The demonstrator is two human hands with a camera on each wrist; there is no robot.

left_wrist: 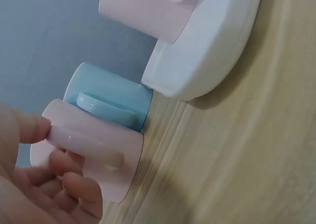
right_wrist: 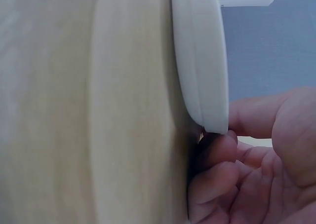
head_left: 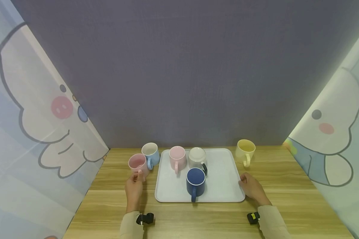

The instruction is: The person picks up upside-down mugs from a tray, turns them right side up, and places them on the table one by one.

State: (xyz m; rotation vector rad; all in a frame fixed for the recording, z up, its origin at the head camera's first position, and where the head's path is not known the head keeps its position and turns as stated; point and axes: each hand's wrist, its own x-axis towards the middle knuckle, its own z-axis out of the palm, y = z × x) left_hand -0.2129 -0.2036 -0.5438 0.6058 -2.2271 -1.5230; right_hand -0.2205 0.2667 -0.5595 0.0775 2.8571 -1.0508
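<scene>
My left hand (head_left: 134, 190) pinches the handle of a pink mug (head_left: 137, 162) standing upright left of the tray. In the left wrist view the thumb lies on top of the handle (left_wrist: 86, 146), a curled finger below it. A light blue mug (head_left: 151, 153) stands right beside this pink mug. At the right edge of the white tray (head_left: 222, 179), my right hand (head_left: 252, 186) grips the rim, thumb above and fingers underneath in the right wrist view. On the tray stand another pink mug (head_left: 178, 156), a white mug (head_left: 196, 156) with a black handle and a dark blue mug (head_left: 195, 181).
A yellow mug (head_left: 244, 151) stands on the wooden table (head_left: 197, 219), just beyond the tray's back right corner. Behind the table rises a grey wall (head_left: 194, 83). Printed cartoon panels (head_left: 18, 132) flank it on both sides.
</scene>
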